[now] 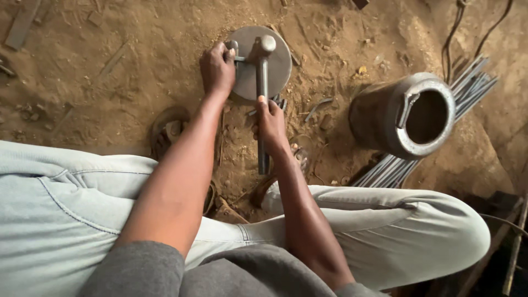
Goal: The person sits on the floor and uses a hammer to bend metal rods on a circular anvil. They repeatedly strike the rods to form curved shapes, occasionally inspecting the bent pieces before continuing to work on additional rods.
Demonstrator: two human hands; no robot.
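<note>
Head view: round steel plate (273, 66) on the dirt floor (110, 71), short rod piece (236, 57) gripped in left hand (218, 69) fingers against its peg; right hand (270, 125) fingers wrapped round lever bar (262, 99); bend apparently under way; straight rods (473, 82) beside the metal can (404, 115) unworked.

Both your arms reach forward between your knees. Your left hand (217, 69) is closed in a fist, knuckles up; your right hand (271, 125) grips with thumb extended forward.
</note>
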